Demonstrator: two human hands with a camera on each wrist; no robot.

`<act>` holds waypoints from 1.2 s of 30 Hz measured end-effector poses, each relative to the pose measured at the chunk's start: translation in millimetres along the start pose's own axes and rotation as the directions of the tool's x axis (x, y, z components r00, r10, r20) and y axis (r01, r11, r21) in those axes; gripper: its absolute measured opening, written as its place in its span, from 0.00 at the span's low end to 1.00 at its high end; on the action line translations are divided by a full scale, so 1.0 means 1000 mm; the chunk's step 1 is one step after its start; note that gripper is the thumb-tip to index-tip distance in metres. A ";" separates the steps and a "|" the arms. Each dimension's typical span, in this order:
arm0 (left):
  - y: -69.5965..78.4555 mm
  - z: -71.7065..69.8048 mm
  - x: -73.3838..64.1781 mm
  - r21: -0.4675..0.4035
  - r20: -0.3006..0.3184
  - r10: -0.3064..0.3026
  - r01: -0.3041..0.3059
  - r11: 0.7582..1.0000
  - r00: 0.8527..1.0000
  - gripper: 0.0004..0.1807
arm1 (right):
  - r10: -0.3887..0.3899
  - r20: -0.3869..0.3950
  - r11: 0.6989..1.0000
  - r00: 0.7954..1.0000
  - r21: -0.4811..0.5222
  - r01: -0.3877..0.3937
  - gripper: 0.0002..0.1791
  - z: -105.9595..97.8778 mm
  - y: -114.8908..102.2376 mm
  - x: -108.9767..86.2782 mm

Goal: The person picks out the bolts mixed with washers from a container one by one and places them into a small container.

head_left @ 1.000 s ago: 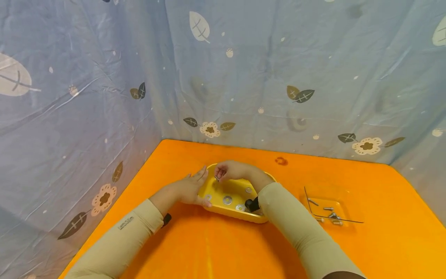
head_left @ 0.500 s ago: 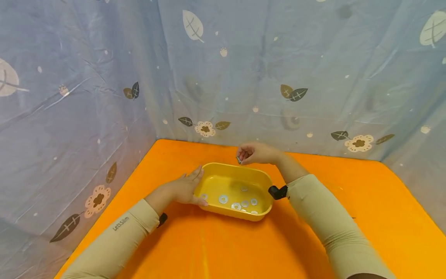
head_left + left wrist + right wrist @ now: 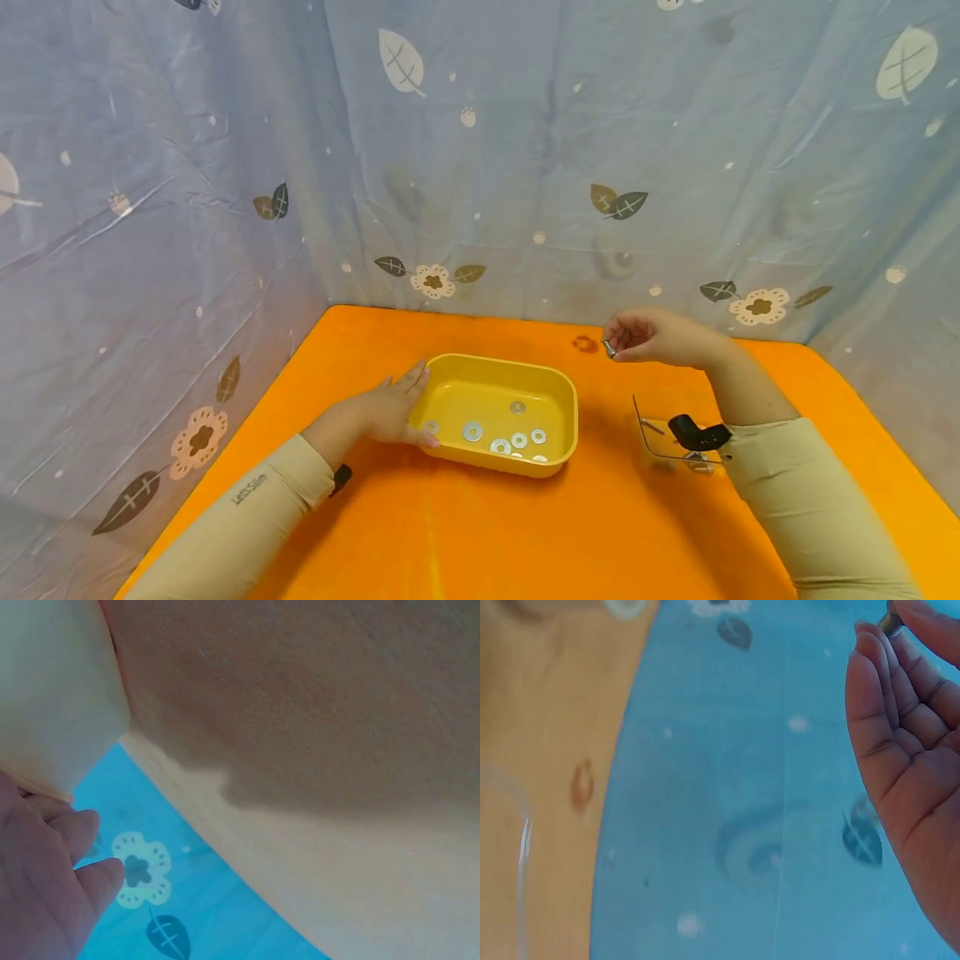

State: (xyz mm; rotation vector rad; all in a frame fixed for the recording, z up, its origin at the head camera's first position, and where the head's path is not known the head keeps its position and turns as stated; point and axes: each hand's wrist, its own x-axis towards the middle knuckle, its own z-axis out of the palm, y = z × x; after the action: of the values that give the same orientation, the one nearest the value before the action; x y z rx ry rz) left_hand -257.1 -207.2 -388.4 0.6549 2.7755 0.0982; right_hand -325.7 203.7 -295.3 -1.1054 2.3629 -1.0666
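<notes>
A yellow plastic bin point(image 3: 502, 468) stands on the orange table with several flat metal washers point(image 3: 472, 431) on its floor. My left hand point(image 3: 386, 412) grips the bin's left end, thumb over the front rim and fingers by the back left corner. In the left wrist view, the fingers point(image 3: 90, 881) lie by the pale bin wall point(image 3: 60, 690). My right hand point(image 3: 663, 337) is raised at the back right, pinching a small metal bolt point(image 3: 610, 348) between thumb and fingertips. The bolt point(image 3: 890, 622) also shows at the top of the right wrist view, partly covered by the fingers.
Below the right hand, a clear tray point(image 3: 640, 417) holds several small metal bolts point(image 3: 697, 458); the black wrist mount point(image 3: 697, 435) covers part of it. A reddish ring mark point(image 3: 585, 343) is on the table. Patterned blue curtains point(image 3: 480, 167) stand along the back and sides.
My right hand has come up out of the yellow bin and moved right with the bolt, now above the clear tray's far side. The left hand keeps its hold on the bin.
</notes>
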 end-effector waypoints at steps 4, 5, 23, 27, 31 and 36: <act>-0.004 0.001 0.000 0.000 -0.022 0.008 -0.008 1.000 1.000 0.67 | 0.005 -0.031 1.000 1.000 -0.024 -0.005 0.09 -0.003 0.014 -0.029; -0.004 0.001 0.000 0.004 -0.026 0.009 -0.009 1.000 1.000 0.67 | 0.015 -0.038 0.999 0.999 -0.033 -0.016 0.10 -0.004 0.018 -0.036; -0.012 0.004 0.001 -0.009 -0.022 0.022 -0.022 1.000 1.000 0.67 | 0.217 -0.158 0.959 0.963 -0.151 -0.241 0.11 0.010 0.073 -0.110; -0.014 0.006 0.002 -0.003 -0.022 0.029 -0.029 1.000 0.999 0.67 | 0.218 -0.168 0.958 0.961 -0.152 -0.244 0.10 0.013 0.077 -0.114; -0.016 0.007 0.004 -0.008 -0.026 0.026 -0.026 1.000 0.999 0.67 | 0.205 -0.155 0.964 0.966 -0.138 -0.227 0.11 0.015 0.080 -0.115; -0.018 0.006 0.004 -0.006 -0.038 0.022 -0.022 1.000 0.999 0.67 | 0.185 -0.143 0.972 0.972 -0.122 -0.203 0.11 0.017 0.082 -0.114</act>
State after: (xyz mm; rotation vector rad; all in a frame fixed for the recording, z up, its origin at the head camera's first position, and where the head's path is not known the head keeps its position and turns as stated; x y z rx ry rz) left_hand -266.7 -221.5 -398.1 0.6888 2.8032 0.1253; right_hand -284.9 316.3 -370.6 -0.8469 2.6175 -0.9472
